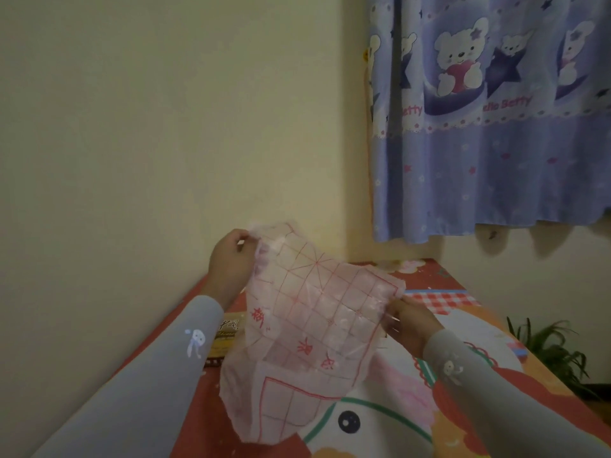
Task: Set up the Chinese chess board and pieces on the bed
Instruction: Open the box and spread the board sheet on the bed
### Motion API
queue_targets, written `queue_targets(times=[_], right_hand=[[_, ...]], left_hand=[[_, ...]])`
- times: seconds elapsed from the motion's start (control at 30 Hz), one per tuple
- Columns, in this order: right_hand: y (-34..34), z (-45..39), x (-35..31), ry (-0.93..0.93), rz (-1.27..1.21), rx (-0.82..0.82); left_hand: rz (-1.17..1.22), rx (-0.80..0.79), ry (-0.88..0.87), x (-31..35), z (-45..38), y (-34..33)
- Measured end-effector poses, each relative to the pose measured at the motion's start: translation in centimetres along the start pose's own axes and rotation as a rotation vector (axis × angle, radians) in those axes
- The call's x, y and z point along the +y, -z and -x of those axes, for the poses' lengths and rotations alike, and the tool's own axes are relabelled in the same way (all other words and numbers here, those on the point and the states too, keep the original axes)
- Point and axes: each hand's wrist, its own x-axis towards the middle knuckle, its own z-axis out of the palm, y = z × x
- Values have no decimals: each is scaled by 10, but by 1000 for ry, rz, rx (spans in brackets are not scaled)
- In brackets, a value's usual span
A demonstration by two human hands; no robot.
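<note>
Thin pink plastic board sheet hangs above the bed, long axis slanting far-left to near-right. Left hand pinches far corner; right hand pinches right edge.

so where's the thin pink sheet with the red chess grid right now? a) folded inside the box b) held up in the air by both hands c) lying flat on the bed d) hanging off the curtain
b: the thin pink plastic sheet with the red grid is pinched at its edges by the left hand and right hand, hanging above the patterned red bed cover, not yet laid flat.
</note>
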Motion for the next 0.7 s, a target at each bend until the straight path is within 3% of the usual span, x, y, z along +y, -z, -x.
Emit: queue_targets(times=[0.13, 0.23, 0.4, 0.6, 0.7], right_hand=[[0, 1, -3, -35, 46, 47], [8, 6, -5, -5, 94, 112], [14, 24, -11, 226, 242, 184], [12, 68, -1, 672, 757, 67], [14, 78, 11, 733, 1107, -108]], left_hand=[[-163, -249, -183, 21, 16, -15], [-256, -541, -155, 25, 39, -37], [-605, -873, -233, 2, 95, -87], [-775, -996, -233, -51, 160, -119], [-793, -1046, -220, -61, 184, -130]])
